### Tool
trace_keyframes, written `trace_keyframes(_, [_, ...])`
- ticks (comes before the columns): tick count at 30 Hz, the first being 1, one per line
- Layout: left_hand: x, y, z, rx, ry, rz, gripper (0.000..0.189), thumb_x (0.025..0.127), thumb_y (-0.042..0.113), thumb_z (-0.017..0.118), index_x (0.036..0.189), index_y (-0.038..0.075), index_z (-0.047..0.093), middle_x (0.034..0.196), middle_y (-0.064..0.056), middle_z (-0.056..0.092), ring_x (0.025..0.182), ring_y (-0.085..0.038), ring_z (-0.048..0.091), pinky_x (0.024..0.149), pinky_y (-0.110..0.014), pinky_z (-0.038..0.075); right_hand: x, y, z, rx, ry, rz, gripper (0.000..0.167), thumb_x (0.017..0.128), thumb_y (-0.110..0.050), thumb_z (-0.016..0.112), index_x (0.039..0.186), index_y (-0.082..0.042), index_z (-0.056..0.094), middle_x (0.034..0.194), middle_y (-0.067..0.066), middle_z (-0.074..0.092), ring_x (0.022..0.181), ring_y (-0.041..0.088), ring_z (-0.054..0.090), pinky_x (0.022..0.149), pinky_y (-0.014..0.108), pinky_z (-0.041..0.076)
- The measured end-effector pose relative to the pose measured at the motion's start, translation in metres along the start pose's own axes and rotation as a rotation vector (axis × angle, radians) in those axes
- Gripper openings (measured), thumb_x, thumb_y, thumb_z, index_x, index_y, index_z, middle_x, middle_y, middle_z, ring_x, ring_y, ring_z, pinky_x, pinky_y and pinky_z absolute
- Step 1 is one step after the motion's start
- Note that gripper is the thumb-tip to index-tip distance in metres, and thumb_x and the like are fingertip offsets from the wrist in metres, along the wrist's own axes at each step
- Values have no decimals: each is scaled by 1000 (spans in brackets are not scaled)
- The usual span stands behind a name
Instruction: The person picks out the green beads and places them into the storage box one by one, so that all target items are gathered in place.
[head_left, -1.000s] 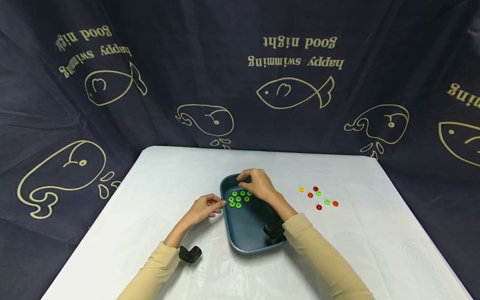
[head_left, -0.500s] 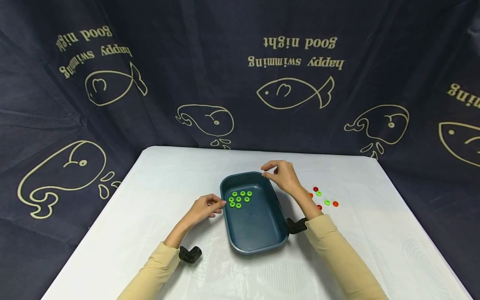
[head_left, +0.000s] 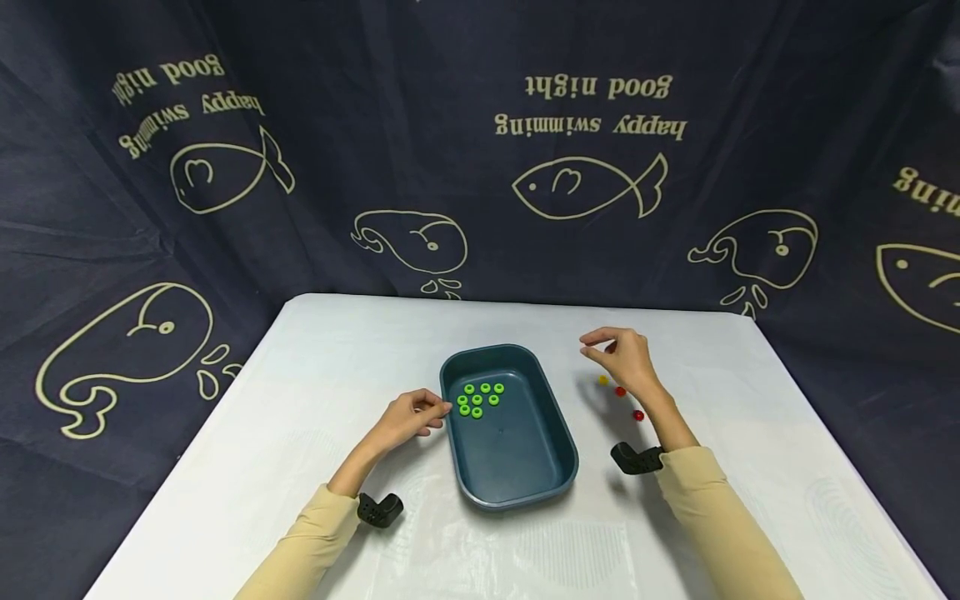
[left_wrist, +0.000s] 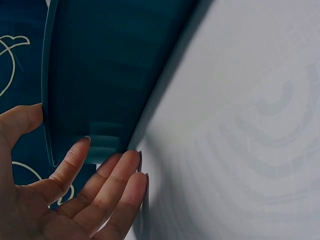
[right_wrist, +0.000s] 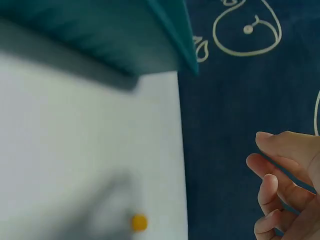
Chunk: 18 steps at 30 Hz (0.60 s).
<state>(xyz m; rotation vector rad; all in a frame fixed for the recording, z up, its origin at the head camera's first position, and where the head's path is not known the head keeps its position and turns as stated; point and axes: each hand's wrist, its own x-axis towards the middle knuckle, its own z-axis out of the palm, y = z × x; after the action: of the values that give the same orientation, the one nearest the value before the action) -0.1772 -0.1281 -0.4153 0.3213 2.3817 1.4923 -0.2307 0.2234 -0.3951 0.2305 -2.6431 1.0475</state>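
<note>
A dark teal tray (head_left: pixel 502 458) stands on the white table, with several small green rings (head_left: pixel 477 399) grouped toward its far left part. My left hand (head_left: pixel 408 417) holds the tray's left wall; in the left wrist view the thumb is at the rim and the index finger lies on the outer side. My right hand (head_left: pixel 624 360) hovers right of the tray, thumb and index finger apart with nothing seen between them. Below it lie a yellow piece (head_left: pixel 603 379), an orange piece (head_left: pixel 620 391) and a red piece (head_left: pixel 638 415). Other pieces are hidden behind this hand and wrist.
The white tablecloth (head_left: pixel 322 350) spreads around the tray. Behind the table hangs a dark blue cloth (head_left: pixel 480 167) with fish and whale drawings. Black wrist cameras show beside both wrists, the right one (head_left: pixel 636 458) over the table.
My right hand has moved from above the tray, over its right rim, out to the loose pieces, covering some of them. The left hand and the tray have stayed in place.
</note>
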Motion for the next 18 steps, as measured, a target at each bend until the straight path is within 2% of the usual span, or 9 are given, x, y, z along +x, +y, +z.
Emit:
trace_keyframes(13, [-1,3,1,-2,19,-33,32,94,23,56,107,-6,59,104,-27,63,97,-40,65,79,-44,57,-28,54,-15,-82,23,127,16,82,-10,70,96,-2,73,94,18,72,58,10,53,50,20,40])
trace_keyframes(16, [1,-1,1,-2,16,-28,33,94,23,56,108,-6,58,104,-27,63,97,-40,65,79,-45,56,-31,65,-16,-97,23,151,16,82,-10,70,95,-1,73,95,18,72,62,11,55,52,20,41])
trace_keyframes(18, [6,-9,2,-1,19,-28,33,94,24,56,108,-6,58,104,-27,63,97,-40,65,78,-46,56,-33,72,-17,-103,17,168,17,82,-11,70,96,-1,72,97,19,71,64,13,57,53,22,42])
